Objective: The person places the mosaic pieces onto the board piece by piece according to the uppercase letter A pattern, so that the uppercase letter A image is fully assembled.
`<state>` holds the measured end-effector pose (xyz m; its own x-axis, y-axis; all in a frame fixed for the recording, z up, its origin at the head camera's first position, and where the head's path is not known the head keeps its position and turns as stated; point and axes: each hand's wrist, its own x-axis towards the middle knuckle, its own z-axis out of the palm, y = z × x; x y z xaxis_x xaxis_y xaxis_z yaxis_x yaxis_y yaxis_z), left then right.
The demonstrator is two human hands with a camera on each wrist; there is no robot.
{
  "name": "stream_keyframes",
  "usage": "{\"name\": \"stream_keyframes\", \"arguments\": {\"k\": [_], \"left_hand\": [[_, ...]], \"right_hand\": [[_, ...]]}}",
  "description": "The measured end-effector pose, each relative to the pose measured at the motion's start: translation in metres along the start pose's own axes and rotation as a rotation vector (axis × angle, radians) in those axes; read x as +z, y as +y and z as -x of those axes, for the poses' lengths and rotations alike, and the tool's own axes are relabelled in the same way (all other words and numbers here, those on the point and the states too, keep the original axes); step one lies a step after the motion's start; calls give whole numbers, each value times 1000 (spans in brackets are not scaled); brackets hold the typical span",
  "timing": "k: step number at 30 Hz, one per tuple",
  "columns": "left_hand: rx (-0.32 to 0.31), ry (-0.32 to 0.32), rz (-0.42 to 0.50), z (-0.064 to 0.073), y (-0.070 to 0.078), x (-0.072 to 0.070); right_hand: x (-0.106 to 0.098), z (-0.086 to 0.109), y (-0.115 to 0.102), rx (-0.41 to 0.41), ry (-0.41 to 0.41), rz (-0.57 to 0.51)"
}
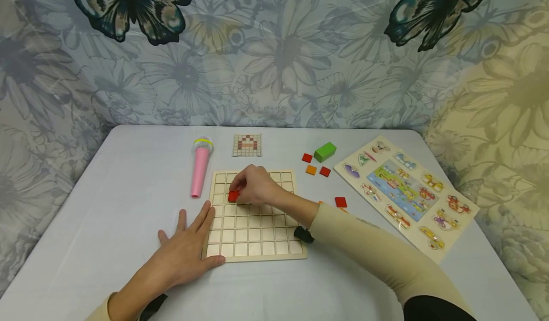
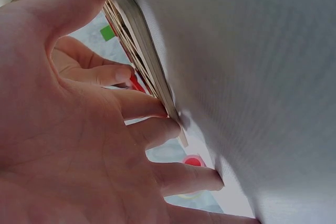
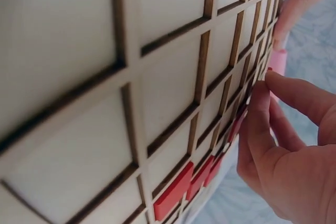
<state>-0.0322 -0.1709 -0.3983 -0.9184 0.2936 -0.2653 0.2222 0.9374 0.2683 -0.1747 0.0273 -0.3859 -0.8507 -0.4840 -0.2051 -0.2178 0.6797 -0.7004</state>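
Note:
A pale wooden grid board (image 1: 257,249) lies on the white table. My left hand (image 1: 184,252) rests at its left edge, fingers spread and thumb at the near corner. My right hand (image 1: 256,187) is over the board's upper left part. In the right wrist view, the thumb and fingertips of that hand (image 3: 294,145) pinch a small red tile (image 3: 270,69), of which only a sliver shows. Several red tiles (image 3: 174,191) sit in grid cells there. From the head, a red tile (image 1: 233,196) appears beside the right fingertips; the hand hides other cells.
A pink microphone (image 1: 200,171) lies left of the board, and a small pattern card (image 1: 247,145) behind it. To the right are a green block (image 1: 325,152), loose red tiles (image 1: 340,202), an orange tile (image 1: 310,170) and a picture puzzle board (image 1: 405,197).

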Motion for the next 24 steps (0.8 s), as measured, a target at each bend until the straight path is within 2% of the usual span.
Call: {"name": "stream_keyframes", "arguments": {"k": [11, 24], "left_hand": [[3, 8, 10, 2, 0, 0], [3, 3, 7, 2, 0, -1]], "right_hand": [[5, -4, -8, -12, -30, 90], [8, -4, -5, -41, -17, 72]]}}
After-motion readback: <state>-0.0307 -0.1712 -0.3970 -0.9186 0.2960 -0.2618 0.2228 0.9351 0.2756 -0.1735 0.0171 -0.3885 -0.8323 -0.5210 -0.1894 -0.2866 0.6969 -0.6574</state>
